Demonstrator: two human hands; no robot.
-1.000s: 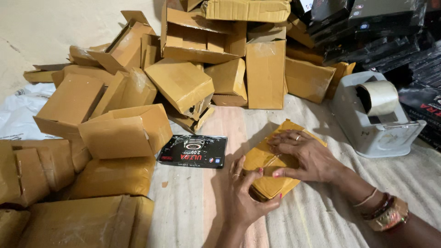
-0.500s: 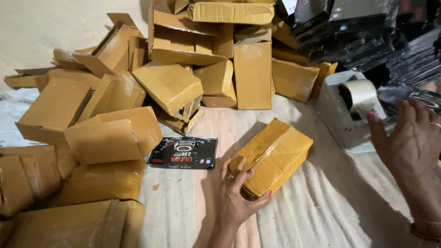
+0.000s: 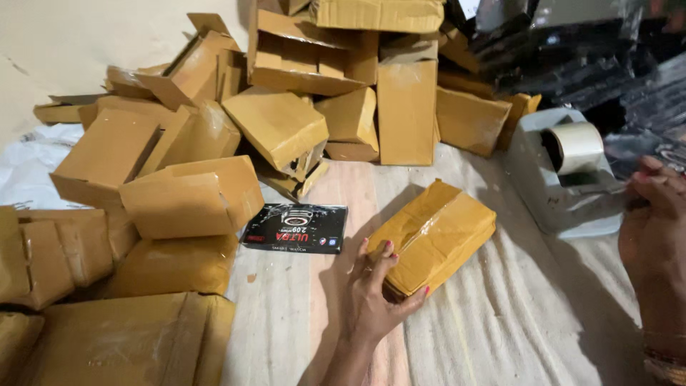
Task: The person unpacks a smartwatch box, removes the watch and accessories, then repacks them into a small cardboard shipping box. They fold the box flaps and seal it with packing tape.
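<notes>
While left hand [image 3: 375, 293] fingers clamp the glossy taped parcel [image 3: 434, 234], right hand [image 3: 654, 229] fingers pinch tape at the dispenser [image 3: 564, 193].

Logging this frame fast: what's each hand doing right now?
Left hand: fingers curled on the near end of the taped brown box, holding it on the cloth.
Right hand: at the tape dispenser; whether it grips anything cannot be told.
</notes>
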